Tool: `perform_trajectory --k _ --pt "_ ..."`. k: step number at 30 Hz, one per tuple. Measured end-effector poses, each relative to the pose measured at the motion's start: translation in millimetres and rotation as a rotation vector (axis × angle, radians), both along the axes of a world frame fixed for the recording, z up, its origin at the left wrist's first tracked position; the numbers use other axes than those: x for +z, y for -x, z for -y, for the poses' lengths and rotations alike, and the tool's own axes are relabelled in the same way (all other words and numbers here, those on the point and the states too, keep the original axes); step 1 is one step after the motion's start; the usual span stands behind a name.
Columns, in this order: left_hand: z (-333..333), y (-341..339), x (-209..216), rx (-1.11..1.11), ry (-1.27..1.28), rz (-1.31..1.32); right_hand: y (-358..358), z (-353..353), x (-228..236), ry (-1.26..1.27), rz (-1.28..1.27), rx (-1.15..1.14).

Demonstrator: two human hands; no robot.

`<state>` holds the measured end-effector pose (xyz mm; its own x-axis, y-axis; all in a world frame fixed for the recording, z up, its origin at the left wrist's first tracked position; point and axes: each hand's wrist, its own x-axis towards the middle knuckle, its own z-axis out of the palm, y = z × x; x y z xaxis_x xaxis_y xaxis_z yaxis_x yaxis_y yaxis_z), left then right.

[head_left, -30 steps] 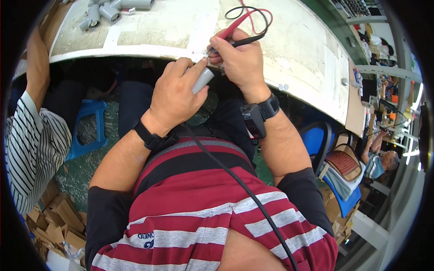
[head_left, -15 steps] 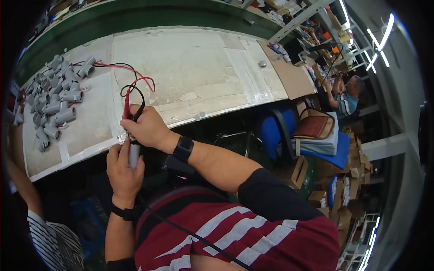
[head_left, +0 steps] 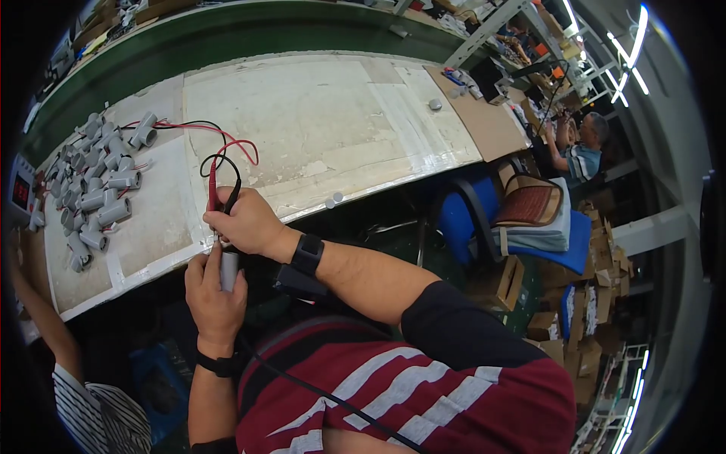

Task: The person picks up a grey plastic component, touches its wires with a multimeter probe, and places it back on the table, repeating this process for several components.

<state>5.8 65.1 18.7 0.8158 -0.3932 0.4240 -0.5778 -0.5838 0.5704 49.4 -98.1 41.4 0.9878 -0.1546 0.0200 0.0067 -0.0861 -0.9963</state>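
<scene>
My left hand (head_left: 217,303) is closed round a grey plastic pipe fitting (head_left: 229,272), held upright at the front edge of the worktable. Just above it, my right hand (head_left: 253,222) pinches a red test probe (head_left: 212,188) and a black test probe (head_left: 234,195) together. Their tips point down toward the fitting and the left fingertips; whether they touch anything there is too small to tell. From the probes, a red lead (head_left: 254,155) and a black lead loop back over the table to the left.
Many grey pipe fittings (head_left: 92,198) with short wires lie heaped on the left of the white worktable (head_left: 302,113). A box with a red display (head_left: 20,189) stands beyond them. Another person's arm (head_left: 49,321) is at the left. A blue chair (head_left: 560,242) stands to the right.
The view has shifted slightly, bringing more of the display box into sight. Both hands keep nearly the same hold on the fitting and the probes.
</scene>
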Motion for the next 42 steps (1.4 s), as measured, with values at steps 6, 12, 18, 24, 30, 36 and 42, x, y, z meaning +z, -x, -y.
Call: perform_trajectory --k 6,12,18,24,30,36,42 --pt "-5 -1 2 0.011 -0.007 -0.04 -6 -5 -7 -0.029 0.017 0.013" --pt "-7 -1 0 -0.022 -0.08 -0.003 -11 2 -39 0.041 -0.013 -0.035" --pt "-7 -1 7 0.02 -0.024 -0.044 -5 3 -6 -0.13 -0.136 0.036" --pt "-14 -3 5 -0.001 -0.023 -0.044 -10 0 -4 -0.092 -0.168 0.061" --pt "-26 -17 8 -0.064 -0.006 -0.067 -23 -1 -10 -0.12 -0.211 0.066" --pt "-60 -61 30 0.048 0.043 0.016 -39 42 -10 -0.373 -0.086 -0.025" --pt "-95 -138 5 0.137 -0.354 0.306 -27 109 -31 -0.169 -0.138 -0.047"
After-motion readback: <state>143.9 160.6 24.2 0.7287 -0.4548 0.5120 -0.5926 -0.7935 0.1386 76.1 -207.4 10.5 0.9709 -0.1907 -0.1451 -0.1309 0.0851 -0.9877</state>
